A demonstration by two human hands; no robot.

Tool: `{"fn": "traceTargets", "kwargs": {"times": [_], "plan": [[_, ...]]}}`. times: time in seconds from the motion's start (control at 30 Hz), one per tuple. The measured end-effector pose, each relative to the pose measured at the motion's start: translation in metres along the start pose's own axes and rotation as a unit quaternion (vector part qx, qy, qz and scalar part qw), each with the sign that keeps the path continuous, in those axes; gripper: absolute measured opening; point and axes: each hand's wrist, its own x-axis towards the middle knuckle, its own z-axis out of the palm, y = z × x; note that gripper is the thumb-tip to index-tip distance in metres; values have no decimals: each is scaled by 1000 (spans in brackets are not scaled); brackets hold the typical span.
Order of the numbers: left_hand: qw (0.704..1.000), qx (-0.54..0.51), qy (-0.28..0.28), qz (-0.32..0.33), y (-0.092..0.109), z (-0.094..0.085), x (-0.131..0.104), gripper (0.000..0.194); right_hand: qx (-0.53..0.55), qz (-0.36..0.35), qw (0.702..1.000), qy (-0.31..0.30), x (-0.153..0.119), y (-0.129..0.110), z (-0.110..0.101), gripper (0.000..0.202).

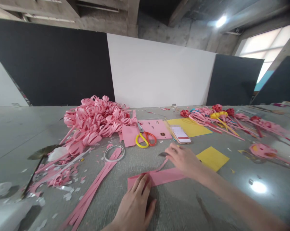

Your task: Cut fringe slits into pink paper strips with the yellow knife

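Note:
My left hand (136, 200) lies with its fingers stretched over the left end of a folded pink paper strip (169, 177), pressing it to the grey floor. My right hand (180, 157) is above the strip's far side, its fingers closed. From its fingertips a thin pink paper strip (162, 164) runs down to the folded piece. A dark grey patch (162, 154) shows beside these fingertips; I cannot tell whether it is a shadow or a tool. Ahead lie scissors (145, 139) with one yellow and one red handle, on and beside pink paper (130, 135).
A tape roll (114, 153) rests on long pink strips (94, 189). Pink paper flowers (96, 118) are heaped at left, among scraps. A phone (180, 134) lies by yellow paper (195, 126); a yellow square (213, 158) and colored flowers (214, 117) are at right.

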Motion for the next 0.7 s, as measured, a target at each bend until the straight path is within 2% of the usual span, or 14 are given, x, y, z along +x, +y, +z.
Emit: {"fn": "traceTargets", "kwargs": {"times": [0.1, 0.2, 0.4, 0.7], "plan": [[1000, 1, -1, 5, 0, 0, 0, 44, 0, -76, 997, 3, -3, -18, 10, 15], [1000, 2, -4, 7, 0, 0, 1, 44, -5, -116, 993, -2, -7, -23, 21, 21], [1000, 18, -9, 12, -1, 0, 0, 44, -17, -142, 990, -5, -9, -20, 28, 40], [999, 30, -10, 15, 1, 1, 2, 45, -31, -157, 987, 5, -9, -23, 33, 43]]}}
